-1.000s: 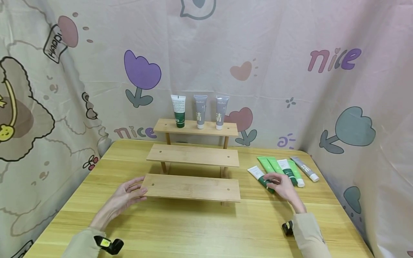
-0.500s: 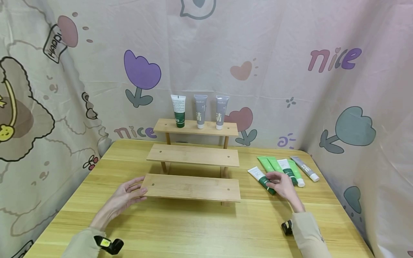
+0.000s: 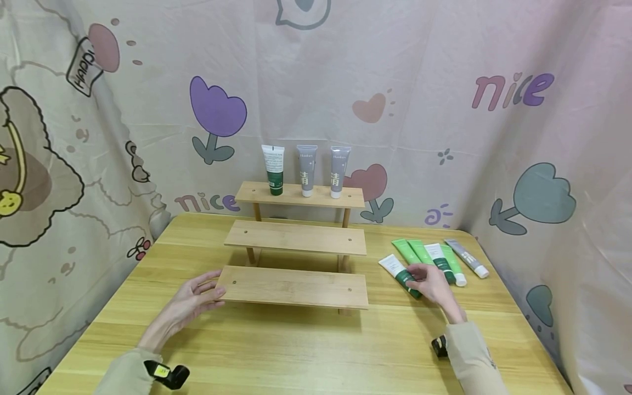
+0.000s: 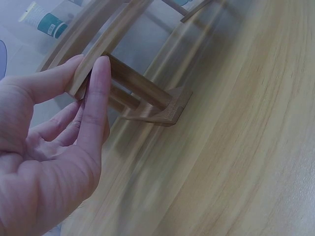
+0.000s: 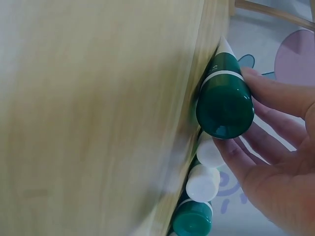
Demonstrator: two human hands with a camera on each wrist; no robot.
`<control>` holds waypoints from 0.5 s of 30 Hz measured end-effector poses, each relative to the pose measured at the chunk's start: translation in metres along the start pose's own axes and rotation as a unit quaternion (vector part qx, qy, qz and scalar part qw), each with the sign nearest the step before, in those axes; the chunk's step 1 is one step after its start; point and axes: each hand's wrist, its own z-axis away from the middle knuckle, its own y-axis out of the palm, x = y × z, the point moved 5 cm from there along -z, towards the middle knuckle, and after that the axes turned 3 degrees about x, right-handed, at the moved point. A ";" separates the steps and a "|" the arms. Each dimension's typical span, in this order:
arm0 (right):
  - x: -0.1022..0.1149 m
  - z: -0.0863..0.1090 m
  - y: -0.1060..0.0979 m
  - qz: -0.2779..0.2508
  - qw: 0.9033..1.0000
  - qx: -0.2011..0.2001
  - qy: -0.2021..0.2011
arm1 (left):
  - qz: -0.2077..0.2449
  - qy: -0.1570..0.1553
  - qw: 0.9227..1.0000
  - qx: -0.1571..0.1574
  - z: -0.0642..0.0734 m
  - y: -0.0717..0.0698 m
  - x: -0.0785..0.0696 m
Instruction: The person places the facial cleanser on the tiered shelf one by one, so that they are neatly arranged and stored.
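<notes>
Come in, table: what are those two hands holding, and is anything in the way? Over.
Left hand pinching bottom shelf at left end. Right hand gripping white-and-green tube. Other tubes lying beside it, none seen on top.

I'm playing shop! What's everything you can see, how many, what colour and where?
Stand: one, pale wood, picture centre
Table: one, yellowish wood, under the stand
Leftmost standing tube: one, white and green, top step
Other standing tubes: two, grey, top step
Held tube: one, white and green, right of stand
Bright tubes: three, light green, table's right side
Two-tone tube: one, white and green, between bright tubes
Rightmost tube: one, grey, table's right side
Printed cloth: count unclear, pale, behind and beside table
Sleeves: two, beige, lower left and right
Wrist devices: two, mostly black, by the sleeves
Left hand: one, pinching the stand's bottom step
Right hand: one, gripping held tube
</notes>
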 end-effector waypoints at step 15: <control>0.005 0.001 0.000 0.002 0.999 0.038 0.012 | 0.001 -0.001 1.000 0.002 0.000 0.000 0.000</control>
